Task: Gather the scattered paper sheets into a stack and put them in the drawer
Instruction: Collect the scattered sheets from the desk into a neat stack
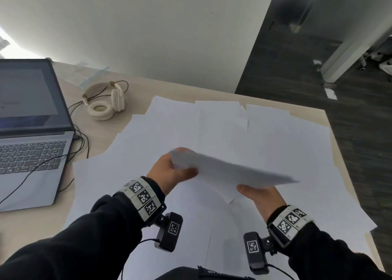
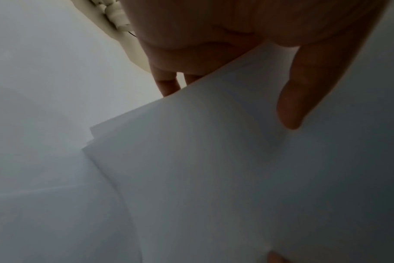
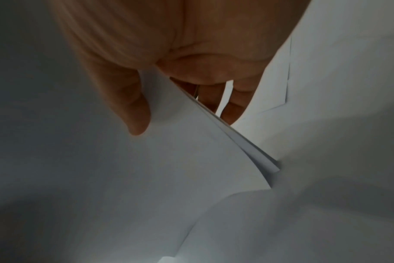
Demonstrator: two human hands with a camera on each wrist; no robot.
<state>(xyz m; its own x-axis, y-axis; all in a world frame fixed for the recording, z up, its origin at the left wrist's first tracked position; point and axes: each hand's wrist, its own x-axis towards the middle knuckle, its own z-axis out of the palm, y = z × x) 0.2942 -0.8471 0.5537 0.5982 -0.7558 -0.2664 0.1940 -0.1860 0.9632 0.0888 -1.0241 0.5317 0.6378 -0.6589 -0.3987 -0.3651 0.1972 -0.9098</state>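
On the left side of the table (image 1: 135,101) stand an open laptop (image 1: 31,131) and cream headphones (image 1: 104,101) with loose cables (image 1: 81,135), and these are close to the edge of the scattered paper sheets (image 1: 265,135), which cover most of the table. A wide sweep there could catch a cable and pull the headphones. In the middle, the left hand (image 1: 171,173) pinches one end of a small stack of sheets (image 1: 229,171), its thumb on top and its fingers below. This stack is lifted above the table and tilted. Its corners are not aligned, as the left wrist view shows, so a sheet may slide out if the grip loosens. At the right, the right hand (image 1: 261,197) pinches the other end, thumb on top. The sheets fan apart there and could bend or crease. The drawer is not in view.
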